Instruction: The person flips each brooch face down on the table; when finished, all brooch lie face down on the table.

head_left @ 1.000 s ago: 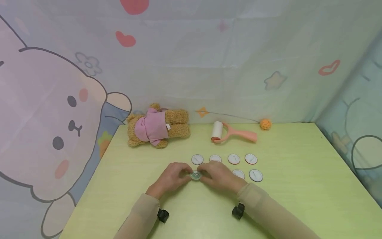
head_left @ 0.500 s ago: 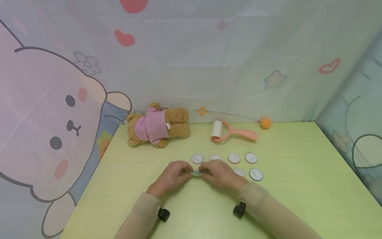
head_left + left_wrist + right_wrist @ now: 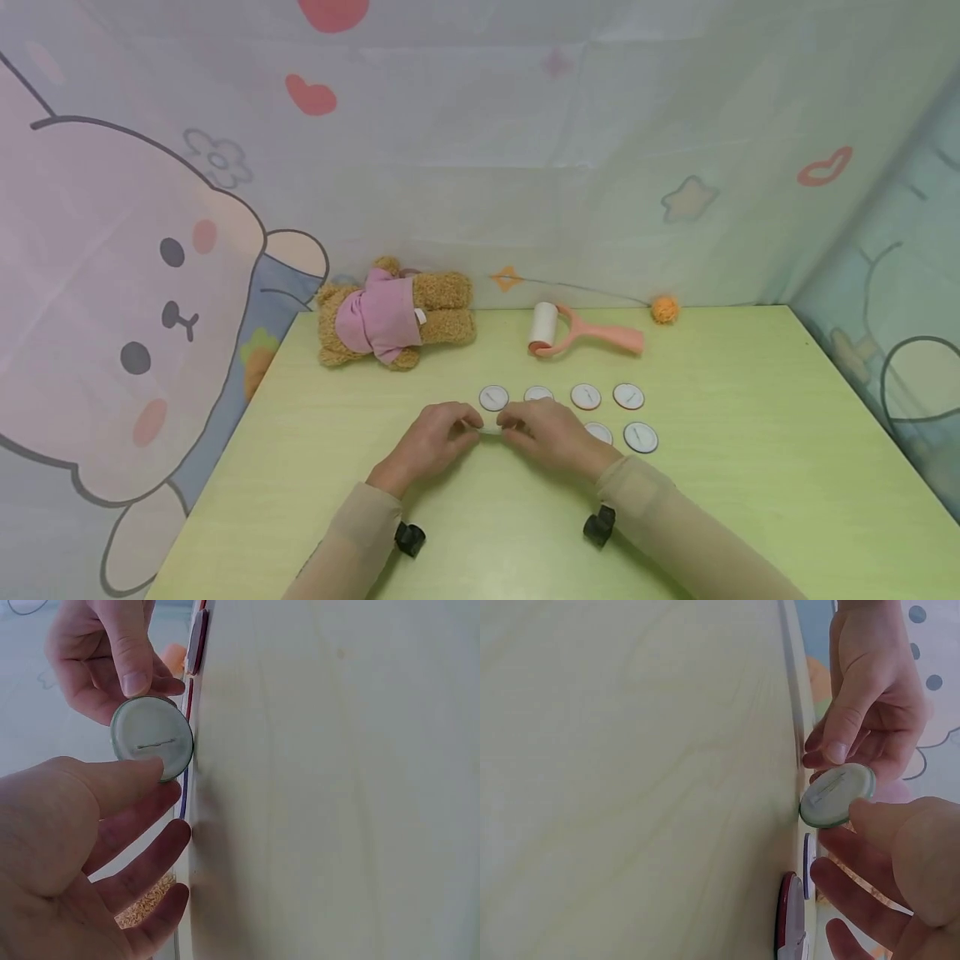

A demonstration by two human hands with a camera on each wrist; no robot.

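Both hands hold one round pin-back button badge (image 3: 151, 733) between them, low over the table. My left hand (image 3: 437, 440) pinches one side of its rim with thumb and forefinger, and its other fingers are spread. On the opposite side, the thumb and fingers of my right hand (image 3: 553, 435) pinch the rim. Both wrist views show the badge's pale back with a thin metal pin across it and a green edge. From the head view the badge is a thin, nearly edge-on sliver. More white-backed badges (image 3: 641, 437) lie pin side up just beyond and right of the hands.
A teddy bear (image 3: 382, 317) in a pink top lies on its side at the back left of the pale green table (image 3: 735, 467). Right of it rests a lint roller (image 3: 588, 332) with a pink handle. An orange pompom (image 3: 664, 310) sits at the back edge, before a printed curtain.
The held badge has tipped from showing its green patterned face to nearly edge-on in the head view. Both hands have stayed in almost the same place.
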